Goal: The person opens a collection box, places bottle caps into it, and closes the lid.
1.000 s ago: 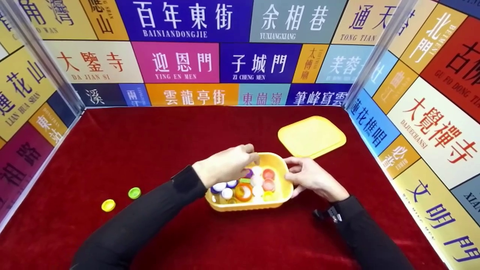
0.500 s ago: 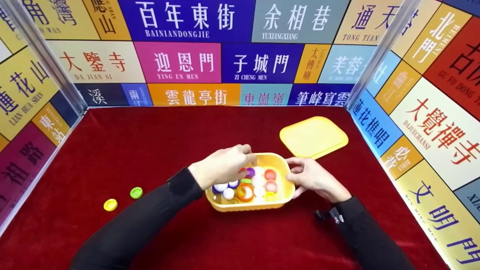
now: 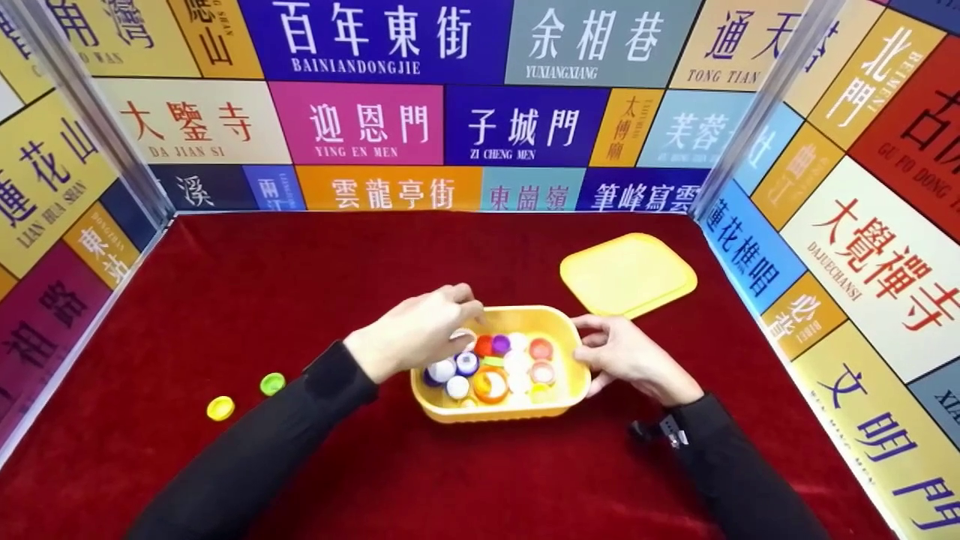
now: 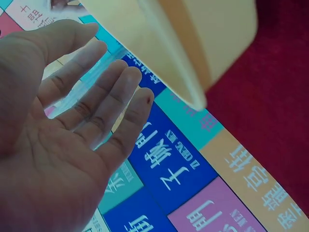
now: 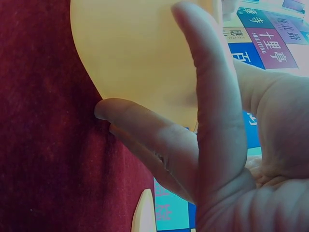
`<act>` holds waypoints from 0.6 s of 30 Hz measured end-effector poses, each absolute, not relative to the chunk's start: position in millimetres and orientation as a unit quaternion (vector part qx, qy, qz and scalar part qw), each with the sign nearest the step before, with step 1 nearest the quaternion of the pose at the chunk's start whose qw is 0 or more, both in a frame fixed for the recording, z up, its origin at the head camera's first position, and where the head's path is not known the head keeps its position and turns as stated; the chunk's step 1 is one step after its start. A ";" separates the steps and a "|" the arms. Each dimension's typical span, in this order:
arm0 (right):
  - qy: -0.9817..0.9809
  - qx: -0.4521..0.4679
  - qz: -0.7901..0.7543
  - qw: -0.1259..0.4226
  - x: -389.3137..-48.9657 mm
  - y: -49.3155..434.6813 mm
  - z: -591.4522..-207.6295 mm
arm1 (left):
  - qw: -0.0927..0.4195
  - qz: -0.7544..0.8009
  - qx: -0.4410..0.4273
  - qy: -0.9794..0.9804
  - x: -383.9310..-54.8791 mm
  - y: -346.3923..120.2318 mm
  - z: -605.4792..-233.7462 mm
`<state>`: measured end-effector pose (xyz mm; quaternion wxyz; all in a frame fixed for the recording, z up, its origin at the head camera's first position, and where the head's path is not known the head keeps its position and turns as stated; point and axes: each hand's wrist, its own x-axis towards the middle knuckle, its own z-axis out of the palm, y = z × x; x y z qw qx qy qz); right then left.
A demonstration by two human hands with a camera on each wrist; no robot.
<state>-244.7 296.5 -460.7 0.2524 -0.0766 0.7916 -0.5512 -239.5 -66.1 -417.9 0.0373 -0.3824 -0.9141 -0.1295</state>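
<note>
A yellow plastic box (image 3: pixel 495 412) holds several round bottle caps, among them an orange cap (image 3: pixel 480 391), a purple cap (image 3: pixel 500 344) and white ones. Over its left end is my left hand (image 3: pixel 412 330), fingertips just above the white and blue caps there. In the left wrist view its fingers (image 4: pixel 125 116) are loosely extended, with nothing between them, beside the box wall (image 4: pixel 224 38). My right hand (image 3: pixel 634 356) grips the box's right end. The right wrist view shows the thumb (image 5: pixel 217 96) up at the rim and the fingers along the outer wall (image 5: pixel 130 53).
A flat yellow lid (image 3: pixel 628 274) lies behind the box to the right. At the left, a yellow cap (image 3: pixel 220 408) and a green cap (image 3: pixel 273 384) lie on the red cloth (image 3: pixel 337 262). Printed panels (image 3: pixel 555 124) wall the back and sides.
My left hand has moved left over the box, uncovering a red cap and the caps near the back wall. The right hand keeps its hold on the right end.
</note>
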 end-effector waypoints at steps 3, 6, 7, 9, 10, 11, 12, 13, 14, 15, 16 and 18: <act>0.792 -0.072 -0.550 0.253 -244.7 296.2 -461.1 | 0.051 -0.132 -0.381 -0.914 -239.5 -77.1 -419.5; 0.795 -0.068 -0.547 0.253 -244.8 296.1 -461.1 | 0.063 -0.134 -0.375 -0.915 -238.9 -90.2 -420.5; 0.796 -0.067 -0.546 0.253 -244.8 296.1 -461.1 | 0.067 -0.136 -0.373 -0.916 -238.5 -95.2 -420.8; 0.796 -0.066 -0.546 0.253 -244.9 295.8 -461.0 | 0.079 -0.141 -0.365 -0.917 -237.2 -105.8 -421.9; 0.796 -0.067 -0.545 0.253 -244.9 295.6 -461.0 | 0.085 -0.144 -0.361 -0.917 -236.4 -111.3 -422.7; 0.796 -0.067 -0.545 0.253 -244.9 295.5 -461.0 | 0.092 -0.147 -0.356 -0.918 -235.6 -116.9 -423.8; 0.796 -0.067 -0.546 0.253 -244.9 295.4 -460.9 | 0.098 -0.151 -0.351 -0.919 -234.6 -122.4 -424.6; 0.796 -0.066 -0.546 0.253 -244.9 295.4 -460.9 | 0.104 -0.154 -0.346 -0.920 -233.4 -128.0 -425.6; 0.795 -0.066 -0.547 0.253 -245.0 295.3 -460.9 | 0.108 -0.157 -0.340 -0.921 -232.2 -133.8 -426.6; 0.795 -0.066 -0.547 0.252 -245.1 295.2 -460.9 | 0.111 -0.159 -0.334 -0.923 -230.9 -139.6 -427.9; 0.795 -0.065 -0.547 0.252 -245.2 295.2 -460.9 | 0.113 -0.162 -0.328 -0.924 -229.3 -145.4 -429.4; 0.795 -0.064 -0.548 0.252 -245.5 295.2 -461.0 | 0.114 -0.167 -0.318 -0.926 -225.9 -157.6 -432.6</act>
